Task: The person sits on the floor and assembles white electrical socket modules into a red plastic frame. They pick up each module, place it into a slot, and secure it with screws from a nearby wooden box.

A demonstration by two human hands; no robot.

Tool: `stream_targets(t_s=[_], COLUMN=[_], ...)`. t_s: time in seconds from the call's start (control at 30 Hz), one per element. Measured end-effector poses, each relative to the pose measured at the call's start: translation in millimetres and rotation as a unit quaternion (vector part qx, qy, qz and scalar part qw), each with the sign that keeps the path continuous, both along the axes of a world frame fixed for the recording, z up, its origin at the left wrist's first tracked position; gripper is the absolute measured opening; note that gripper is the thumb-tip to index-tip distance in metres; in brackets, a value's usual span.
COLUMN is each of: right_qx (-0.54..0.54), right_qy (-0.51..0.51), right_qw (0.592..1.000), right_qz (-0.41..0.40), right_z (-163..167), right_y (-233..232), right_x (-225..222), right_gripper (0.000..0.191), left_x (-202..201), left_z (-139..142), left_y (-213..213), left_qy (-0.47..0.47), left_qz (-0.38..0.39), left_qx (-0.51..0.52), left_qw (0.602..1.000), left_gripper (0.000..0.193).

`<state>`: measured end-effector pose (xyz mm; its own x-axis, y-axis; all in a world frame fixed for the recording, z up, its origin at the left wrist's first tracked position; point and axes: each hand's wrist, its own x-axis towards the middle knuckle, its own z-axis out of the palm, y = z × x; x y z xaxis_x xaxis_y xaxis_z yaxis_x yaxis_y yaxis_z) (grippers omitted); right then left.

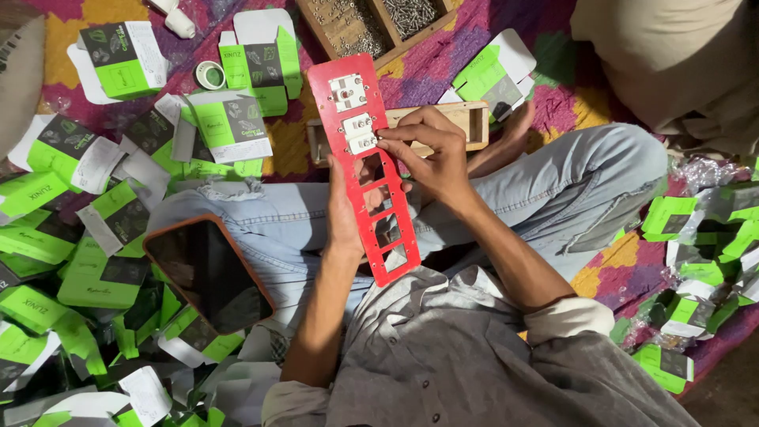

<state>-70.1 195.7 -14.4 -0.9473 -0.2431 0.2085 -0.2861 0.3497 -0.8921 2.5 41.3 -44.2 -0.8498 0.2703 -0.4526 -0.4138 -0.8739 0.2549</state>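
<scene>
A long red plate (340, 119) with several rectangular cut-outs is held upright over my lap. Two white switch modules sit in its upper openings, one (348, 92) above the other (360, 133). My left hand (345, 207) grips the plate from behind, fingers showing through the lower cut-outs. My right hand (431, 154) presses its fingertips against the lower white module and the plate's right edge.
A phone in an orange case (207, 273) rests on my left knee. Green and white small boxes (122, 57) lie scattered on the patterned mat at left and right. A wooden tray of screws (371, 24) sits ahead, with a wooden block (466, 119) behind the plate. Another person's sleeve (672, 55) is top right.
</scene>
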Motion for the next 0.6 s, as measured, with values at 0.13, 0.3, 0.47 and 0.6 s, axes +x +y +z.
stream_targets(t_s=[0.13, 0.3, 0.47, 0.6], right_qx=[0.011, 0.013, 0.015, 0.011], right_qy=[0.009, 0.009, 0.012, 0.002], right_qw=[1.0, 1.0, 1.0, 1.0], right_qz=[-0.004, -0.004, 0.002, 0.008], right_z=[3.2, 7.0, 9.8, 8.9], right_y=[0.1, 1.8, -0.3, -2.4], right_x=[-0.7, -2.2, -0.4, 2.0], right_gripper=[0.019, 0.018, 0.018, 0.018], left_x=[0.4, -0.1, -1.8, 0.3], left_z=[-0.8, 0.8, 2.3, 3.5], left_y=[0.6, 2.2, 2.4, -1.2], left_qy=[0.008, 0.003, 0.021, 0.044], left_qz=[0.004, 0.017, 0.022, 0.001], left_qx=[-0.003, -0.013, -0.021, -0.006], left_qw=[1.0, 1.0, 0.999, 0.999], left_gripper=[0.077, 0.075, 0.075, 0.077])
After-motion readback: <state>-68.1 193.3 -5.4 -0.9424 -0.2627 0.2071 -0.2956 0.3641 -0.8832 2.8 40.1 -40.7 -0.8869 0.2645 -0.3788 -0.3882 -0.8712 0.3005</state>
